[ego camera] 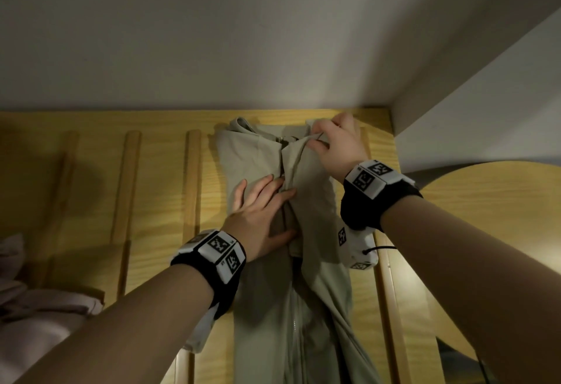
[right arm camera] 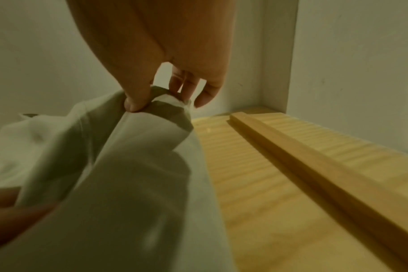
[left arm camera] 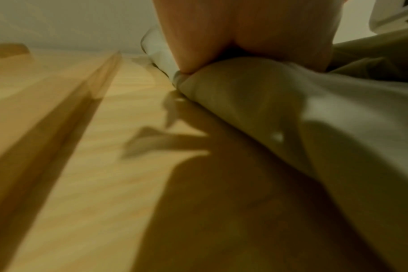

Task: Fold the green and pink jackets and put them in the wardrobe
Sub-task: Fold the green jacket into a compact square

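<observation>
The pale green jacket (ego camera: 252, 159) lies lengthwise on the slatted wooden board (ego camera: 158, 171), collar toward the far wall, both sides folded inward. My left hand (ego camera: 261, 210) lies flat with straight fingers on the jacket's middle, pressing the fold down; in the left wrist view the left hand (left arm camera: 245, 36) sits on the green jacket (left arm camera: 268, 103). My right hand (ego camera: 337, 140) pinches the cloth near the collar at the far right. In the right wrist view the right hand (right arm camera: 149, 99) holds a bunched fold of the green jacket (right arm camera: 128, 165) between thumb and fingers. The pink jacket (ego camera: 39, 307) lies crumpled at the lower left.
Raised wooden slats (ego camera: 130, 189) run across the board toward the white wall (ego camera: 243, 34). A white wall corner (ego camera: 455, 95) closes the right side. A curved wooden panel (ego camera: 491, 201) stands at the right.
</observation>
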The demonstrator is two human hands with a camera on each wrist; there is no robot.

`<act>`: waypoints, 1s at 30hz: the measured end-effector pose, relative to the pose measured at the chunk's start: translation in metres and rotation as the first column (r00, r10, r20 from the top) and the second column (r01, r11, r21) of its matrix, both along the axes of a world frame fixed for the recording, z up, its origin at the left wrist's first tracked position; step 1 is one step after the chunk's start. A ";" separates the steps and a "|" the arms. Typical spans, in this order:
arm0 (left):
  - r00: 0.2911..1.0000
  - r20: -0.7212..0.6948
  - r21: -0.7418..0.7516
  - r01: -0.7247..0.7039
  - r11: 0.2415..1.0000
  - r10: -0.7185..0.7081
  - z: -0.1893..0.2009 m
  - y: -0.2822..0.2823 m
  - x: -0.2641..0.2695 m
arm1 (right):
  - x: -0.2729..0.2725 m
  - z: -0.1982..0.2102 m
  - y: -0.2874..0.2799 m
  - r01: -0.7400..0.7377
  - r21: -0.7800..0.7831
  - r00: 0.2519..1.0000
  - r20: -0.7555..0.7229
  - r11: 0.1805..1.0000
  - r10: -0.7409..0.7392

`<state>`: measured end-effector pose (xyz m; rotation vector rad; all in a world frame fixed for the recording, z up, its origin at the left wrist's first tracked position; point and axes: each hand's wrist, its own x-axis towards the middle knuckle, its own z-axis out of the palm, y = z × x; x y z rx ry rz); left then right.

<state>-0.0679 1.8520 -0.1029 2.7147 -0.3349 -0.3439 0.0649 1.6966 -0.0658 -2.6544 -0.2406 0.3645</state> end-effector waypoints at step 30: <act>0.999 -0.045 0.012 0.001 1.000 -0.001 0.001 -0.003 0.003 | -0.104 0.017 -0.031 -0.289 0.092 0.901 -0.309 0.953 0.303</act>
